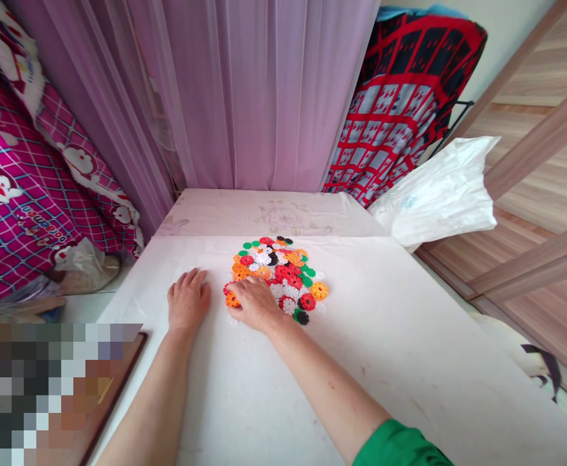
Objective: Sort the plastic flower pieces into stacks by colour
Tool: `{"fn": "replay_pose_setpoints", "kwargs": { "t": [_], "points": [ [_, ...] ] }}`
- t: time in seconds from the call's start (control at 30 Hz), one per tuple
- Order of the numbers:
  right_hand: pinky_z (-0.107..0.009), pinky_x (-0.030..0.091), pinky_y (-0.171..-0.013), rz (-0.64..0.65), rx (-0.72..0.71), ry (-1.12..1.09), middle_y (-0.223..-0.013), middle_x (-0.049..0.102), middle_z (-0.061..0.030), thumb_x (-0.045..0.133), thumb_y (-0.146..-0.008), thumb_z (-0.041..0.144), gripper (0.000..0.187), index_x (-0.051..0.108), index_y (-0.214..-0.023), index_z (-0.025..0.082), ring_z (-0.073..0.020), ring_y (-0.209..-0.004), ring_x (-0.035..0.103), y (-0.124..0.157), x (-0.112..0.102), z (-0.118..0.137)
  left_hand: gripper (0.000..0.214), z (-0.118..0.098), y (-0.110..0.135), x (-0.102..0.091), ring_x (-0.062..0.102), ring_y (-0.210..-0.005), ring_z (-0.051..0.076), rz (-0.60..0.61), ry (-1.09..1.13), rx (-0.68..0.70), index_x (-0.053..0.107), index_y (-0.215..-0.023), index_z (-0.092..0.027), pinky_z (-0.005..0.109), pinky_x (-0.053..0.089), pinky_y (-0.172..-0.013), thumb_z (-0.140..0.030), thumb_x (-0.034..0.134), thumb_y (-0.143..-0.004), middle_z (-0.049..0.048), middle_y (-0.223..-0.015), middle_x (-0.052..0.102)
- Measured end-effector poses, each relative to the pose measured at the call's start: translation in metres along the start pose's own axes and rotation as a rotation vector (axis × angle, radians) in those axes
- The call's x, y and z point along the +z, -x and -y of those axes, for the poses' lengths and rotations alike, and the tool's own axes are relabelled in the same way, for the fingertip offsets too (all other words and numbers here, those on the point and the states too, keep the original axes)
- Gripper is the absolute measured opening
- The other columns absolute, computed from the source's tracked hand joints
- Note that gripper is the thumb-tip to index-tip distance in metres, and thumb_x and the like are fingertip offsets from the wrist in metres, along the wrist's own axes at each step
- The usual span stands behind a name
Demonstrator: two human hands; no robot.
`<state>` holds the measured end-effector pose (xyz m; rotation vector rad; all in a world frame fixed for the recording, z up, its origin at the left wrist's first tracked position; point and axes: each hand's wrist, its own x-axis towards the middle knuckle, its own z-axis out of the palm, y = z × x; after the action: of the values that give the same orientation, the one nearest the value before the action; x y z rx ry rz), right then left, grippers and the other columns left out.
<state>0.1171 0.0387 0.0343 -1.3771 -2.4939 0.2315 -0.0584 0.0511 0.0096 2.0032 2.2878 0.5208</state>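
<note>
On a white surface [385, 362], before a lilac curtain [264, 97]. With right-hand fingers [245, 292], curled over the left edge of heaped notched discs [290, 275]; cannot tell whether pinching any. With left-hand fingers [193, 283], slightly parted, resting left of them.

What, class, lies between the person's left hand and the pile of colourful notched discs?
In the head view, just a narrow strip of white tabletop lies between the left hand and the pile of discs.
</note>
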Motion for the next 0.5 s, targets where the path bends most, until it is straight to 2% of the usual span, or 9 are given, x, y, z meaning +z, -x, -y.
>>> {"fn": "replay_pose_setpoints", "kwargs": {
  "t": [0.1,0.17,0.27,0.33,0.4,0.5],
  "points": [
    [-0.039,0.045,-0.097,-0.126,0.021,-0.096,-0.110,0.072,-0.0072,0.068,-0.084,0.029,0.037,0.063,-0.120,0.022,-0.0238,-0.107,0.061,0.009,0.000,-0.008,0.045,0.002,0.000,0.002,0.043,-0.138,0.029,-0.004,0.002,0.003,0.059,-0.134,-0.020,0.049,0.031,-0.114,-0.033,0.037,-0.096,0.0092,-0.147,0.053],
    [-0.039,0.046,-0.098,-0.244,0.066,-0.158,-0.113,0.072,-0.0069,0.068,-0.082,0.028,0.041,0.062,-0.123,0.022,-0.0233,-0.107,0.062,0.022,-0.004,-0.024,0.045,0.003,0.000,0.003,0.044,-0.138,0.029,-0.011,0.004,0.007,0.059,-0.133,-0.022,0.049,0.031,-0.114,-0.033,0.037,-0.096,0.0090,-0.147,0.054],
    [-0.040,0.048,-0.097,-0.433,0.206,-0.169,-0.116,0.072,-0.0069,0.068,-0.080,0.029,0.041,0.064,-0.121,0.024,-0.0243,-0.107,0.063,0.053,-0.017,-0.064,0.044,0.004,-0.001,0.004,0.044,-0.137,0.029,-0.019,0.005,0.016,0.060,-0.132,-0.022,0.050,0.032,-0.114,-0.033,0.037,-0.096,0.0092,-0.146,0.054],
    [-0.039,0.051,-0.094,-0.516,0.339,-0.141,-0.112,0.073,-0.0065,0.066,-0.080,0.030,0.040,0.065,-0.120,0.025,-0.0237,-0.103,0.065,0.077,-0.028,-0.096,0.045,0.004,-0.001,0.005,0.044,-0.137,0.030,-0.015,0.002,0.019,0.059,-0.133,-0.020,0.050,0.032,-0.114,-0.033,0.037,-0.096,0.0096,-0.147,0.054],
    [-0.040,0.051,-0.095,-0.582,0.450,-0.107,-0.110,0.073,-0.0074,0.066,-0.078,0.032,0.041,0.065,-0.118,0.024,-0.0243,-0.103,0.066,0.098,-0.036,-0.123,0.046,0.004,-0.001,0.004,0.043,-0.138,0.030,-0.007,-0.003,0.016,0.059,-0.134,-0.019,0.050,0.031,-0.114,-0.033,0.036,-0.096,0.0099,-0.147,0.053],
    [-0.042,0.052,-0.094,-0.576,0.522,-0.098,-0.107,0.074,-0.0068,0.067,-0.076,0.035,0.045,0.064,-0.120,0.024,-0.0248,-0.102,0.067,0.117,-0.039,-0.147,0.046,0.004,-0.001,0.002,0.043,-0.138,0.030,-0.001,-0.009,0.015,0.058,-0.134,-0.019,0.051,0.031,-0.114,-0.033,0.036,-0.096,0.0106,-0.147,0.053]
  ]
}}
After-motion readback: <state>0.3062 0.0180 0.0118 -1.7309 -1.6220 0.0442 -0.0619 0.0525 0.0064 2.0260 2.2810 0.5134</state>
